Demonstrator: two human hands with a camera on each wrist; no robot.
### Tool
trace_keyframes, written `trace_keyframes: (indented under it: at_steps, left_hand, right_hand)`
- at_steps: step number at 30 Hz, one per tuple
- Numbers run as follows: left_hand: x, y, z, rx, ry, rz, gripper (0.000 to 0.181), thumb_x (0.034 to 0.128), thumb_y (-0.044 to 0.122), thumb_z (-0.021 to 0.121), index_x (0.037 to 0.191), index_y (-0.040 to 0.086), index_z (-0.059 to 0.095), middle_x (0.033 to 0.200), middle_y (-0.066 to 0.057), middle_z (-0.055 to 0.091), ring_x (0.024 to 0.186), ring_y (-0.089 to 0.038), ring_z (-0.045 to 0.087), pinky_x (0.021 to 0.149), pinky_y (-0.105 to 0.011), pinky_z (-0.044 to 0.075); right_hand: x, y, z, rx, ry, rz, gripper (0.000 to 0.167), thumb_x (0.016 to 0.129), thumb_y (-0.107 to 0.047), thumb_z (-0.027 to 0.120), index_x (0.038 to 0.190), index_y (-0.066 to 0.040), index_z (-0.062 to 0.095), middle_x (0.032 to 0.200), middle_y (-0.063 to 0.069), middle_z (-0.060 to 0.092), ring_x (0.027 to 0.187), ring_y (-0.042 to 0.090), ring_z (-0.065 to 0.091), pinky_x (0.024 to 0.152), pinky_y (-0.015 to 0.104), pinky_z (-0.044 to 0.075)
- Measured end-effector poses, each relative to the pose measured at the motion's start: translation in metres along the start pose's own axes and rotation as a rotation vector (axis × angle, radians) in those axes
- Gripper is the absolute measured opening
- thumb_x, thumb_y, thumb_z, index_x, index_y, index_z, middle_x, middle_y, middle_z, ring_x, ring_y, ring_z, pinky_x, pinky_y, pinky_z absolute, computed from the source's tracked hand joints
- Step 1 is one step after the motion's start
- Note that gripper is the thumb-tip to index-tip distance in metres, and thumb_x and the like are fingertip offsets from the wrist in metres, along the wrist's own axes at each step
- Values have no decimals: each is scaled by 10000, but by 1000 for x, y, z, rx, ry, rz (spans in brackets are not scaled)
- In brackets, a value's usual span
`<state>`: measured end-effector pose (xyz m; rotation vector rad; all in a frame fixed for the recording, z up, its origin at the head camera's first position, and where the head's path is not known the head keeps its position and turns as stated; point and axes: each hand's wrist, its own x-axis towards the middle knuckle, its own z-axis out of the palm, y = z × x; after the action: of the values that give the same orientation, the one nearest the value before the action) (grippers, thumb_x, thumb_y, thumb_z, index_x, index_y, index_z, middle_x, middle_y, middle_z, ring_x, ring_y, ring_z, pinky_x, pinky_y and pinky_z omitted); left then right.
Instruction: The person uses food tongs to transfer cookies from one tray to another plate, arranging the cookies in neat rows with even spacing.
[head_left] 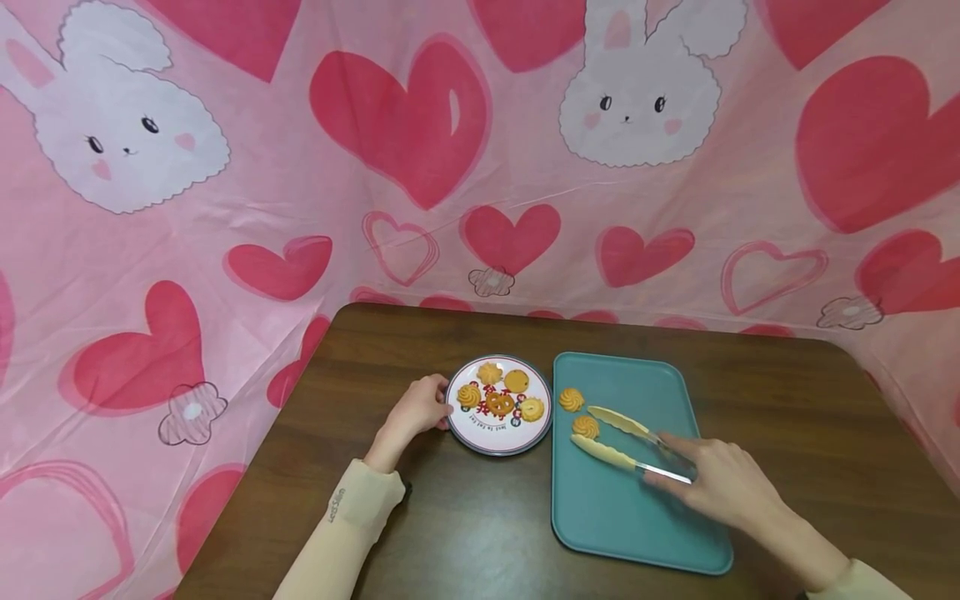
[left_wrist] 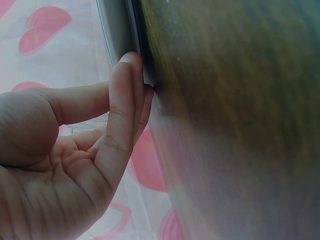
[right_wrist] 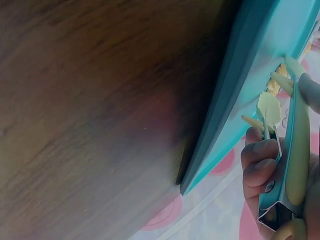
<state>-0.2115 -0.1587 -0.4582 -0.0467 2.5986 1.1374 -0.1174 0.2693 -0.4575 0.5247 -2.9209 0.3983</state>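
Observation:
My left hand [head_left: 418, 408] holds the left rim of a round white plate [head_left: 480, 443] with a dark edge, and its fingers [left_wrist: 122, 100] touch the plate's side. Several cookies lie on the plate, among them a pretzel-shaped cookie [head_left: 500, 404] and a swirl cookie [head_left: 469, 395]. In my right hand [head_left: 723, 483] is a pair of tongs [head_left: 606, 452] with cream scalloped tips. The tongs stand spread over a teal tray [head_left: 630, 517], their tips on either side of a swirl cookie [head_left: 586, 428]. Just above it on the tray lies another swirl cookie [head_left: 572, 399].
Plate and tray stand side by side, nearly touching, on a dark wooden table [head_left: 465, 517]. A pink cloth [head_left: 517, 183] with hearts and rabbits hangs behind the table and along its left and right sides.

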Motion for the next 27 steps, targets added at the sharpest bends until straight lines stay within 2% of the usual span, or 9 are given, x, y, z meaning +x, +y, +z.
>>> trace_keyframes:
  at_steps: [7,27]
  left_hand:
    - [-1,0,0,9,-4,-7,451,909,29,712,1318,-51,541,881,-129,558,594,-179,630,579,-271,550]
    - [-1,1,1,7,2,-8,440,907,25,713,1307,-45,545,882,-132,560,590,-183,627,578,-271,550]
  right_hand:
    - [-2,-2,3,-3,-4,8,687,782,-628,754,1195,-80,734,990,123,748,612,85,512,513,302,398]
    - [-4,-3,5,4,47,-28,622,789,-593,767,1170,-102,750,985,102,752,582,55,497,479,280,376]
